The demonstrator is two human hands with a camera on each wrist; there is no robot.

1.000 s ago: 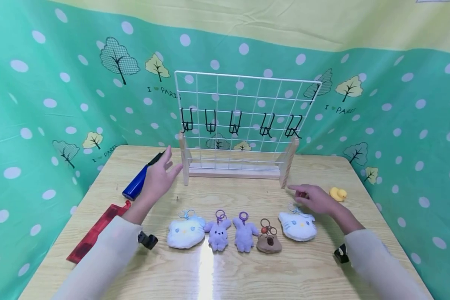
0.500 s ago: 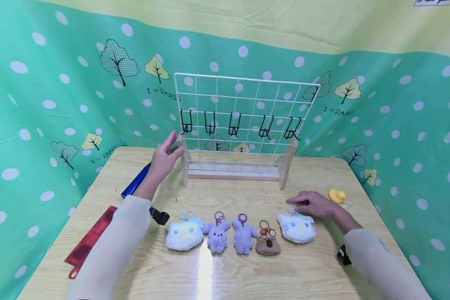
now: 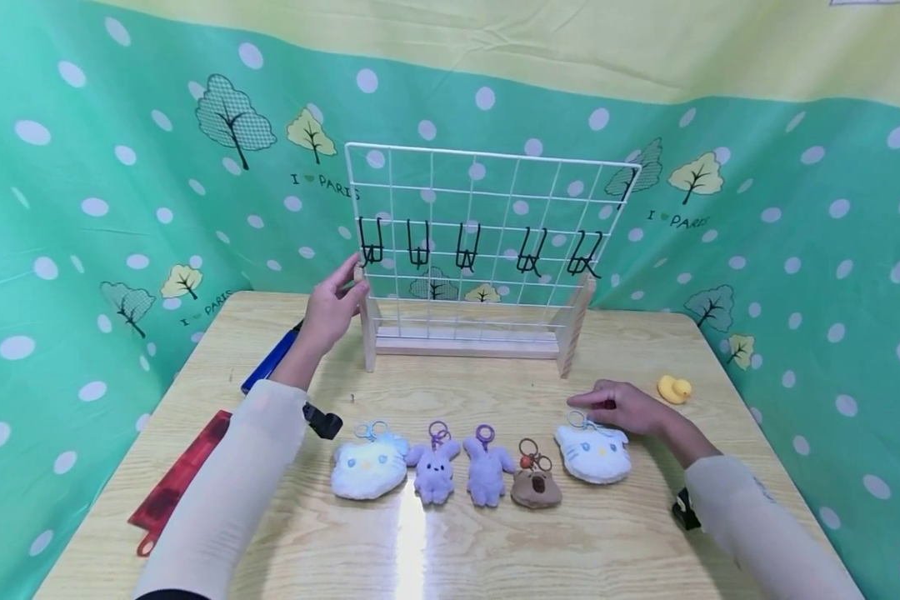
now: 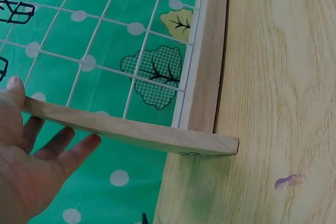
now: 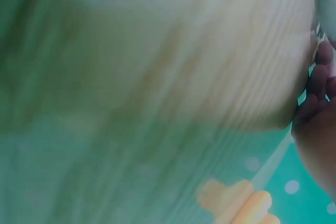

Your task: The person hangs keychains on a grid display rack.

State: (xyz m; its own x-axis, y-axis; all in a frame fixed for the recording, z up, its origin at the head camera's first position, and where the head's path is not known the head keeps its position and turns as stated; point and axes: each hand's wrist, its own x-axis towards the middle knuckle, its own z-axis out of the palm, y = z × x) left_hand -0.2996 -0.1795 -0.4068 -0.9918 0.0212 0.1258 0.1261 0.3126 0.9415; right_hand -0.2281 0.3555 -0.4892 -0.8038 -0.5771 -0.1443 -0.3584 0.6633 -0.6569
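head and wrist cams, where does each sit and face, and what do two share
Head: worn on the head, facing forward and down over the table, plush keychains and wire rack; sleeves, left hand and right hand show.
Left wrist: worn there, facing the rack's wooden post, image turned sideways; left hand at the left edge.
Right wrist: worn there, facing a blurred pale surface and dotted green cloth; part of the right hand at the right edge.
Head and left wrist share the left hand at that post.
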